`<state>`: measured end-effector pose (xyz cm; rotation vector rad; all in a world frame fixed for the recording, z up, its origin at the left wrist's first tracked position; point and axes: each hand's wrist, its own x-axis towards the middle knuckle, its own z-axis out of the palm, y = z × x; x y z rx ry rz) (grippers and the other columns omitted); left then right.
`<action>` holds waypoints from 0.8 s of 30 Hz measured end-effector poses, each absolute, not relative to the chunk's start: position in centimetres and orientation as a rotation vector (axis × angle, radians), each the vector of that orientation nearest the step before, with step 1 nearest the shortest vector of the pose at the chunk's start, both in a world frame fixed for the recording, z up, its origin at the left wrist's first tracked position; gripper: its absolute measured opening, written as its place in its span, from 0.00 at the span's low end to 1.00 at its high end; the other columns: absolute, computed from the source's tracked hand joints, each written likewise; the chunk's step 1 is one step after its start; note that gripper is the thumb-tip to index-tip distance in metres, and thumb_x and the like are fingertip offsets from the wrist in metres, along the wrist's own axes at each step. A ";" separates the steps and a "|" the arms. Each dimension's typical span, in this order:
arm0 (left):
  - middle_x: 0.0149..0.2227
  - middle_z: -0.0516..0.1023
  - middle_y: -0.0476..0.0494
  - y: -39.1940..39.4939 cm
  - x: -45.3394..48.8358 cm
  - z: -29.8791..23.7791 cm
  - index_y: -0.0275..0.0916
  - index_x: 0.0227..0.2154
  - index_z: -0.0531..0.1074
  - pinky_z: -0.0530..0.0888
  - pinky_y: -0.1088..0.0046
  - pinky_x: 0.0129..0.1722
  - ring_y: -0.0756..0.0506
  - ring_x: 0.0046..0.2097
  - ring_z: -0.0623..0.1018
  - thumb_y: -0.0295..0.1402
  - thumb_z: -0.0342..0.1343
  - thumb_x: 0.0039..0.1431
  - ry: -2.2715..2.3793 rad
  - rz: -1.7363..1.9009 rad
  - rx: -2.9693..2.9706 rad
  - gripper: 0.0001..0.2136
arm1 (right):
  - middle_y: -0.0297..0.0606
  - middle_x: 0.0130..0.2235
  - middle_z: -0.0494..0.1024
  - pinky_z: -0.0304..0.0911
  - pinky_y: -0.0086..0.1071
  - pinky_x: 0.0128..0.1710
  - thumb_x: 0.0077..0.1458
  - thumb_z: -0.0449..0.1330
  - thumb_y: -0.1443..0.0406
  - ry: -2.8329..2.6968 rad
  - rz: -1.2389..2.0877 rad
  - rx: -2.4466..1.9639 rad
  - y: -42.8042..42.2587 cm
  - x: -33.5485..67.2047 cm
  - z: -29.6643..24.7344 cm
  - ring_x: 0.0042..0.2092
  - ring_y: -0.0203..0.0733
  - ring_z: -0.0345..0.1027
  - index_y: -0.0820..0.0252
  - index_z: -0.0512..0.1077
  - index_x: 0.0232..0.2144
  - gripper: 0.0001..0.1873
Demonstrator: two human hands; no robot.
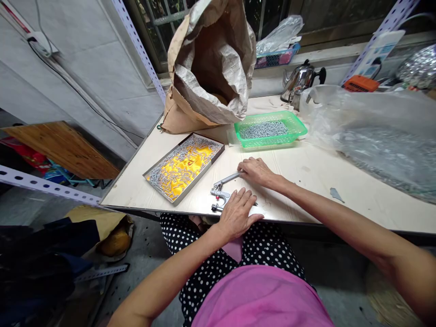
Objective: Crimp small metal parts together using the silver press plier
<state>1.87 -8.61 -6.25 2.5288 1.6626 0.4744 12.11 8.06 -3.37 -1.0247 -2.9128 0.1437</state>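
A small metal hand press tool (221,188) lies on the pale wooden table (306,181) near its front edge. My left hand (236,213) lies flat over the tool's near end, fingers stretched out. My right hand (255,171) rests palm down on the tool's long handle, its fingers loosely curled over the handle's far end. A shallow tray (184,165) with a yellow lining and many small metal pins sits to the left of the tool. A green plastic basket (270,129) with more pins stands behind my hands.
A big brown paper sack (211,63) stands open at the back left. A large clear plastic bag (374,131) of metal parts fills the right side. A steel kettle (299,79) is by the window ledge. A wooden board (64,147) lies lower left.
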 end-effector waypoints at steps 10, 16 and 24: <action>0.64 0.63 0.34 -10.5 2.5 -6.6 0.35 0.59 0.62 0.60 0.55 0.64 0.36 0.67 0.58 0.48 0.50 0.64 1.469 0.595 2.686 0.27 | 0.43 0.44 0.76 0.56 0.32 0.40 0.60 0.55 0.70 -3.048 0.149 -0.801 9.2 10.7 -3.6 0.46 0.46 0.66 0.60 0.73 0.42 0.09; 0.62 0.66 0.32 -10.6 2.1 -6.2 0.33 0.56 0.65 0.64 0.52 0.62 0.34 0.65 0.63 0.46 0.54 0.62 1.526 0.705 2.656 0.25 | 0.47 0.46 0.74 0.56 0.35 0.43 0.62 0.53 0.69 -2.994 0.126 -0.871 10.5 10.8 -4.4 0.45 0.47 0.64 0.64 0.72 0.45 0.11; 0.37 0.79 0.42 -12.1 -1.0 -4.2 0.35 0.38 0.74 0.76 0.68 0.44 0.45 0.41 0.77 0.32 0.51 0.67 1.241 1.001 2.517 0.08 | 0.46 0.42 0.71 0.58 0.36 0.45 0.64 0.50 0.68 -2.875 0.356 -0.820 10.7 10.4 -5.0 0.44 0.45 0.63 0.65 0.72 0.46 0.14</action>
